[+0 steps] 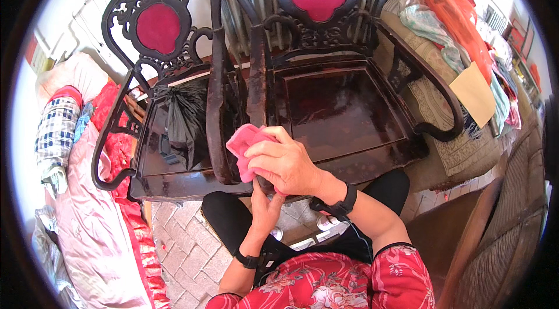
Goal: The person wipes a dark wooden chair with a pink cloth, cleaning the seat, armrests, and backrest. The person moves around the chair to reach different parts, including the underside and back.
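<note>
My right hand (pixel 286 162) presses a folded pink cloth (pixel 245 145) around the front end of an armrest on the dark wooden chair (pixel 345 108) at the right. Just below it, my left hand (pixel 265 210) grips that same armrest end from underneath, its thumb and a finger on either side. The cloth and my right hand hide most of the armrest end (pixel 264 183). To the left stands a matching carved chair (pixel 217 121), its near armrest close beside the cloth. Both backs carry a magenta panel (pixel 158 28).
A knotted black plastic bag (pixel 185 121) and a dark flat object (pixel 168 151) rest on the left chair's seat. Pink bedding (pixel 94 204) lies at the left. At the right, a patterned sofa (pixel 454 134) holds clothes, an orange bag (pixel 458 16) and a tan sheet (pixel 474 94).
</note>
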Demonstrator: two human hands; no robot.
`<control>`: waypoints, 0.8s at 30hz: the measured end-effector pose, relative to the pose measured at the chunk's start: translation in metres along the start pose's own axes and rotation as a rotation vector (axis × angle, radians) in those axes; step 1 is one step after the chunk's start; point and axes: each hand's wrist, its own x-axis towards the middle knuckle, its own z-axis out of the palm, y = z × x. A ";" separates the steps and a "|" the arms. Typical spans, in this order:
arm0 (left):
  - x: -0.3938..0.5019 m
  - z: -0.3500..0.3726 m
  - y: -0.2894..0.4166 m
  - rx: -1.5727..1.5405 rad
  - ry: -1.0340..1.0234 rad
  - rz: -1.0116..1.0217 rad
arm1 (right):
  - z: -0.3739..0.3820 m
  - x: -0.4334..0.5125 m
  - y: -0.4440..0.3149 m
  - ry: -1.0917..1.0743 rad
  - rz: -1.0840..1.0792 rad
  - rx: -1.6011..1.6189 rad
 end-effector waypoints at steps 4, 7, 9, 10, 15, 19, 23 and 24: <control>0.000 -0.001 0.002 0.053 -0.017 -0.026 | -0.001 0.012 0.023 -0.016 0.029 0.051; -0.001 -0.003 0.005 0.077 -0.052 -0.061 | 0.000 0.023 0.052 -0.049 0.072 0.077; -0.001 -0.004 0.007 0.086 -0.080 -0.059 | 0.004 0.030 0.075 -0.046 0.116 0.080; -0.001 -0.004 0.007 0.069 -0.071 -0.068 | 0.007 0.035 0.088 -0.040 0.105 0.072; -0.001 -0.003 0.007 0.025 -0.059 -0.085 | 0.017 0.058 0.141 -0.097 0.125 0.030; -0.002 -0.002 0.004 0.068 -0.046 -0.017 | 0.021 0.055 0.143 -0.089 0.175 0.022; -0.001 -0.003 0.001 0.067 -0.039 -0.008 | 0.015 0.043 0.114 -0.050 0.199 0.035; -0.001 -0.002 0.000 0.061 -0.039 -0.019 | 0.013 0.039 0.103 -0.037 0.198 0.051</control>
